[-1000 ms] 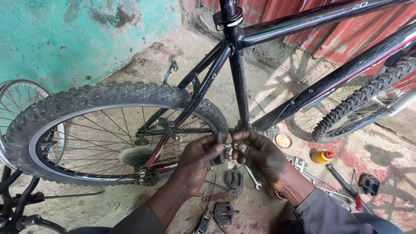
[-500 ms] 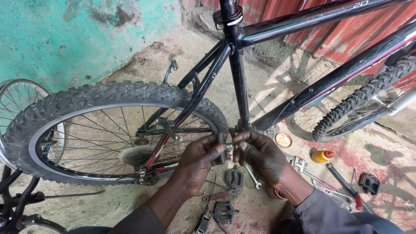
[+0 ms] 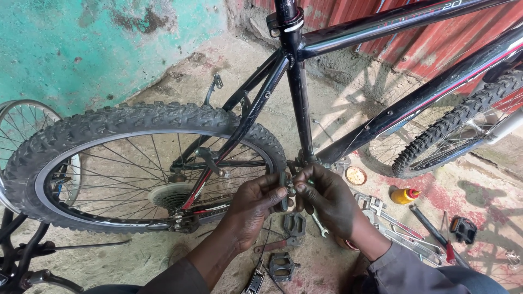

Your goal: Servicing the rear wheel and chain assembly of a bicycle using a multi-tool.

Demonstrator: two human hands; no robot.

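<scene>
Fingers [image 3: 275,191] of both hands pinch small metal part [image 3: 289,190] by bike's bottom bracket [image 3: 305,162].

Both forearms reach forward side by side; the left hand [image 3: 256,200] and right hand [image 3: 326,197] meet, fingers [image 3: 279,191] pinched together, fingertips nearly touching.

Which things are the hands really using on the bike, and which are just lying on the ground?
In use:
left hand and right hand, pinching a small metal part together
bike frame, at its bottom joint

Lying about:
two pedals
wrenches
yellow bottle
small round tin
red-handled screwdriver
</scene>
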